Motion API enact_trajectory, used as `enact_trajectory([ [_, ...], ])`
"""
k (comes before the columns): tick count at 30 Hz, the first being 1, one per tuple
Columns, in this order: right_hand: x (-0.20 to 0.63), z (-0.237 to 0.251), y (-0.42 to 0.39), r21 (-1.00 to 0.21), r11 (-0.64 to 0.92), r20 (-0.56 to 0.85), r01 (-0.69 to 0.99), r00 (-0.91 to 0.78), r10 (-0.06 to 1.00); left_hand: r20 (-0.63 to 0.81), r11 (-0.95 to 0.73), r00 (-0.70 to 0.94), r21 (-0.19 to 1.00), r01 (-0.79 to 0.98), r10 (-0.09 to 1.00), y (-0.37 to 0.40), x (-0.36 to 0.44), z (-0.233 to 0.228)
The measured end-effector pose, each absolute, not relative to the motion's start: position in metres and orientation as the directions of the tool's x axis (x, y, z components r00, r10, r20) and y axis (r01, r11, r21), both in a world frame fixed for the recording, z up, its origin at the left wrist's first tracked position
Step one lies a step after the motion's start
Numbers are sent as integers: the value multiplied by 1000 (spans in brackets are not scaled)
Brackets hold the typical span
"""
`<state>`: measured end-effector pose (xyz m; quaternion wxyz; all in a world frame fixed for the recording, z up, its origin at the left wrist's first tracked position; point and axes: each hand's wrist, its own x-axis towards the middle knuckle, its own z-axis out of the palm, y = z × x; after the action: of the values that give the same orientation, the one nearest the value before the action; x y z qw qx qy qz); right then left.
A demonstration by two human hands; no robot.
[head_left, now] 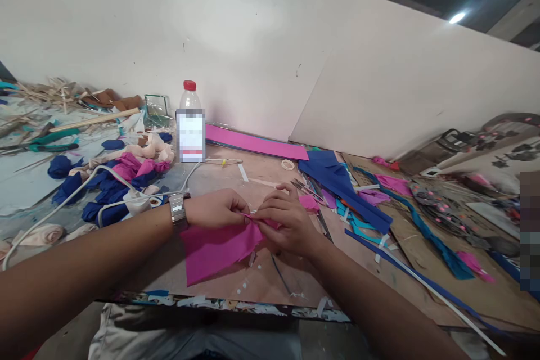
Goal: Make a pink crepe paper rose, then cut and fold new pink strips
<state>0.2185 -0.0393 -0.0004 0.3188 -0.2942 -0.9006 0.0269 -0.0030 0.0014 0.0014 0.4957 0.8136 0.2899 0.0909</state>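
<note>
Table [236, 287]: I see a big brown board. It is full of scraps and runs from the near edge to the white wall.
Blue cloth [337, 183]: long dark blue strips lie to the right of my hands, well apart from them.
Pink sheet [257, 143]: a long flat pink strip lies far back, by the wall.
Pink cloth [213, 250]: this is the piece I work on. It lies flat on the table, near me, in the middle. Its right end is bunched up between my hands.
Left hand [217, 209]: closed. Its fingertips pinch the bunched end of the pink cloth. A watch [178, 211] sits on the wrist.
Right hand [284, 219]: closed too. Its fingers pinch the same bunched end, touching the left hand.
Bottle [190, 124]: a clear one with a red cap stands far back, left of the middle.
Cable [105, 177]: a white one curls on the left, past heaps of blue and pink bits.
Tape [288, 165]: a small roll sits far off.
How it handles: I think the pink cloth is light, thin and soft. It will fold and slip, so hold it at the gathered end with a snug pinch.
</note>
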Motion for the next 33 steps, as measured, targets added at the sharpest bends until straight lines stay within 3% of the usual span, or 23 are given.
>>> enact_trajectory([
  [8, 220, 1, -41, -210, 814, 538, 541, -632, 558, -157, -226, 785, 908, 354, 599, 0, -2, 2],
  [19, 219, -1, -41, -238, 772, 505, 590, -604, 617, -92, -377, 756, 824, 424, 648, 0, -2, 5],
  [26, 219, -6, -40, -241, 734, 504, 635, -564, 654, 87, -616, 726, 603, 506, 682, -11, 2, 7],
  [33, 221, -9, -39, -290, 694, 489, 659, -522, 699, 173, -706, 690, 290, 646, 703, -19, 8, 1],
])
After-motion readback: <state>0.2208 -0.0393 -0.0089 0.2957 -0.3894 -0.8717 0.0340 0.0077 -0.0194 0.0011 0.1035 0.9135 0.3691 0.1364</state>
